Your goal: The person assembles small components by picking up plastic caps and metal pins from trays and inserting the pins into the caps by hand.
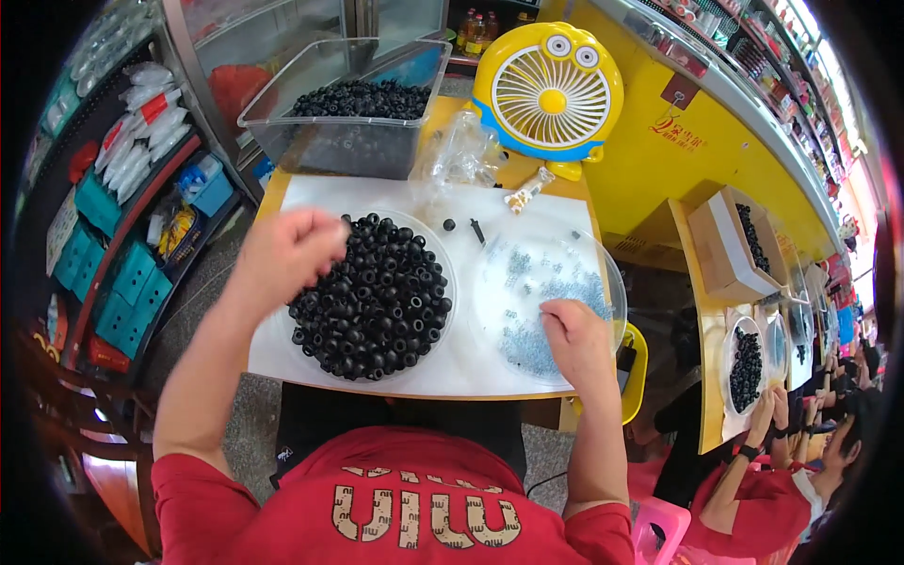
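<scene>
On the white-covered table a round clear tray [450,311] holds a heap of black ring-shaped parts [377,301], with holes showing in many of them. My left hand [294,252] is raised over that tray's upper left edge, fingers closed and slightly blurred; whatever they hold is hidden. To the right lies a second round clear tray [617,311] with small, pale blue, see-through pieces [527,344] spread over it. My right hand [576,341] hovers at or touches its right part, thumb and fingers pinched. I cannot make out anything between them.
Behind the trays stand a large clear bin [358,151] of black parts, a crumpled clear bag [461,155] and a yellow fan [551,94]. One loose black part [449,225] and a small black stick [477,232] lie between. At right, a co-worker [753,499] sits by another table.
</scene>
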{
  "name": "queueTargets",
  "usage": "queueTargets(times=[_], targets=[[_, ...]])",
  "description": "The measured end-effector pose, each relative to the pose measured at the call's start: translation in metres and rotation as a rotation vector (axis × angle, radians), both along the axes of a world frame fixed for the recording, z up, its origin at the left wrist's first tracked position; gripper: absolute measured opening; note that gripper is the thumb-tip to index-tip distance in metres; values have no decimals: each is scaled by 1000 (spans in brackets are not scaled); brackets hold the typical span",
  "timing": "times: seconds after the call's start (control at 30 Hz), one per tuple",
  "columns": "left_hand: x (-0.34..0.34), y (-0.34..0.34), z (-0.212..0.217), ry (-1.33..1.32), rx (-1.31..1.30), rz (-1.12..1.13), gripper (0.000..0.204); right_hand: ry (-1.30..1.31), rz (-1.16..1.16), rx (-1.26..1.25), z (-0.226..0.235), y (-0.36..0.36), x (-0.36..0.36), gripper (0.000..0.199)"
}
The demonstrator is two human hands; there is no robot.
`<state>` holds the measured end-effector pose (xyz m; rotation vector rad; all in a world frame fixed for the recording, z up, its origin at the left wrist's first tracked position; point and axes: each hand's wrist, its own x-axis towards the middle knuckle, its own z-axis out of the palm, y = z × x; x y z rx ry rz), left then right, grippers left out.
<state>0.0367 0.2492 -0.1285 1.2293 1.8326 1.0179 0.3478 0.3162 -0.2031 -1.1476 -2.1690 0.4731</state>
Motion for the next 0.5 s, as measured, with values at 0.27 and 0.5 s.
queueTargets(times=[0.27,0.5], targets=[[-20,-74,-61,246,-33,97,15,-167,132,-4,-16,31,-55,11],[-14,-87,-65,342,27,24,18,-559,11,-95,-40,46,-84,12]])
